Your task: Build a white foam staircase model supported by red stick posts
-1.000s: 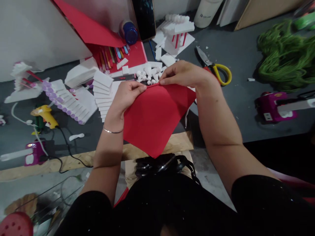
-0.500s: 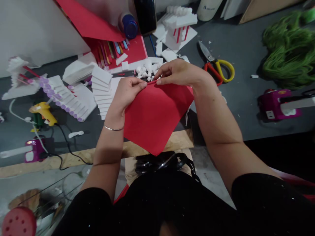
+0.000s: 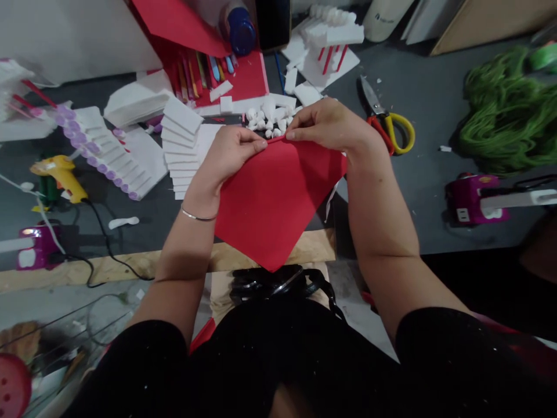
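Left fingers (image 3: pixel 255 147) pinch together on red sheet (image 3: pixel 278 197); right fingers (image 3: pixel 299 134) likewise.

Red patch (image 3: pixel 368 299) comes into view on the body side of the right hand (image 3: pixel 324 123).
Well to that hand's right, a dim, blurred shape (image 3: pixel 539 261) now appears.

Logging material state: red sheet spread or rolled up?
Red sheet mostly spread: broad flat area shows; only its far edge looks rolled.

The bench (image 3: pixel 429 194) gives passage between scissors (image 3: pixel 381 112) and green yarn (image 3: pixel 500 125). White pieces (image 3: pixel 261 120) obstruct the way beyond the red sheet (image 3: pixel 278 197).
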A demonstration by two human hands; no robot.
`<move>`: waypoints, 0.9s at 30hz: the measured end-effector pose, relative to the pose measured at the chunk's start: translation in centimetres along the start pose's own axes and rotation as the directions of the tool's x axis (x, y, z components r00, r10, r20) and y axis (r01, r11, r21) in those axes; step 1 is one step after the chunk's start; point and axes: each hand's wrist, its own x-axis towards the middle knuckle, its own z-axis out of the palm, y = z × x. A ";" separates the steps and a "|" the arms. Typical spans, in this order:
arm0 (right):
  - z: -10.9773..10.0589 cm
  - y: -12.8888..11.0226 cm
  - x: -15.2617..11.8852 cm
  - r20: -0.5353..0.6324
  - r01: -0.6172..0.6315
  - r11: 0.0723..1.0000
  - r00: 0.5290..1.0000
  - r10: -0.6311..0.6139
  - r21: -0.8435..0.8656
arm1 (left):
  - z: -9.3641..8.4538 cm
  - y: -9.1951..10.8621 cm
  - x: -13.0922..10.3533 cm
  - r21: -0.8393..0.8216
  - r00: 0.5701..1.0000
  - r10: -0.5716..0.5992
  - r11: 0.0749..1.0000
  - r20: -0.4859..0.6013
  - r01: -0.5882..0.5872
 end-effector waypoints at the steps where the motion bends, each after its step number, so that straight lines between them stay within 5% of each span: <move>1: 0.0 -0.1 0.0 0.014 -0.001 1.000 1.000 0.001 -0.001 | 0.1 0.0 0.0 -0.011 1.000 -0.003 1.000 -0.003 0.003; 18: 0.3 0.5 -0.1 0.061 -0.008 0.998 0.998 0.005 0.056 | 0.5 0.2 -0.4 -0.138 1.000 -0.014 0.990 -0.010 0.012; 27: 0.6 0.4 -0.3 0.033 -0.012 0.999 0.999 0.011 0.033 | 0.4 -0.1 -0.2 -0.066 1.000 0.025 0.997 0.002 -0.025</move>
